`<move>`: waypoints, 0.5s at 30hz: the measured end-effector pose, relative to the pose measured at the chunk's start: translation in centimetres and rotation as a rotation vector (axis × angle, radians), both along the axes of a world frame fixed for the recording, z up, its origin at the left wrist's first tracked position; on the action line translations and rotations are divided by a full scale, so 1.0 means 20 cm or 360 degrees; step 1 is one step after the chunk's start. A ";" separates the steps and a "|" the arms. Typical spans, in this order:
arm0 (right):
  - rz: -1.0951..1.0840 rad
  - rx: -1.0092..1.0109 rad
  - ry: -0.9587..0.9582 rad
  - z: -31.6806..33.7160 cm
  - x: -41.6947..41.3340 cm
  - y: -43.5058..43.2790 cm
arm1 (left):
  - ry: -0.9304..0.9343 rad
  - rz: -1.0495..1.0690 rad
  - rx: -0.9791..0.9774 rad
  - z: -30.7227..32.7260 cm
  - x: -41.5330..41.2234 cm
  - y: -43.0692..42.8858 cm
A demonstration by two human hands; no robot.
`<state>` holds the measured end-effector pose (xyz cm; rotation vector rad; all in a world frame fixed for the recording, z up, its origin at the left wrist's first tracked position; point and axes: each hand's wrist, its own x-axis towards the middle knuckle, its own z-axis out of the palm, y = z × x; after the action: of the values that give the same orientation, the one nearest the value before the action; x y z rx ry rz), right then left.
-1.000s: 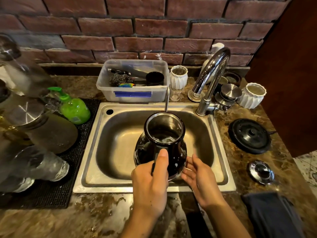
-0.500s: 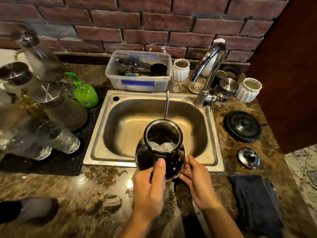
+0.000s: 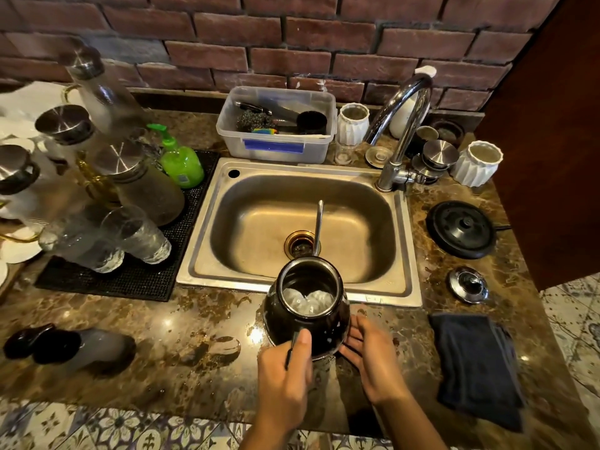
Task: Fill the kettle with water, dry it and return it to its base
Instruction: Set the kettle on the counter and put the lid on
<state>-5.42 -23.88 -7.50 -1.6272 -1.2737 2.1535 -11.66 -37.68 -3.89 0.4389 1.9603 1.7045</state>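
The black kettle point(image 3: 306, 315) has an open steel rim with water inside and a thin spout pointing away over the sink. It is at the sink's front edge, over the counter. My left hand point(image 3: 285, 381) grips its handle at the near side. My right hand point(image 3: 370, 355) lies flat against the kettle's lower right side with fingers apart. The round black kettle base point(image 3: 461, 228) sits on the counter right of the sink. The kettle's shiny lid point(image 3: 468, 285) lies in front of the base. A dark folded cloth point(image 3: 477, 365) lies at the right front.
The steel sink point(image 3: 227, 264) has a curved tap point(image 3: 402, 125) at its back right. A plastic tub point(image 3: 276, 125) of scrubbers stands behind it. Glass jars and tumblers point(image 3: 130, 235) crowd a black mat on the left, with a green soap bottle point(image 3: 180, 160). White cups point(image 3: 477, 164) stand near the tap.
The kettle has moved toward me, from inside the sink basin to over its front edge and the counter. Both hands kept their places on it. The view pulled back.
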 end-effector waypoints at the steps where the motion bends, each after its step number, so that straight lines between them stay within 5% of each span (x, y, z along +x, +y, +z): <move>1: -0.0010 -0.0013 -0.0016 -0.01 0.01 -0.01 | -0.0034 0.0006 -0.0003 -0.01 0.01 -0.01; 15: -0.0113 -0.0010 -0.0163 -0.05 0.05 -0.05 | 0.0064 0.0006 -0.0116 -0.14 0.08 -0.08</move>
<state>-4.51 -24.86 -8.58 -1.7782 -1.2179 2.0594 -10.15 -39.34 -6.66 0.4464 2.0459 1.6324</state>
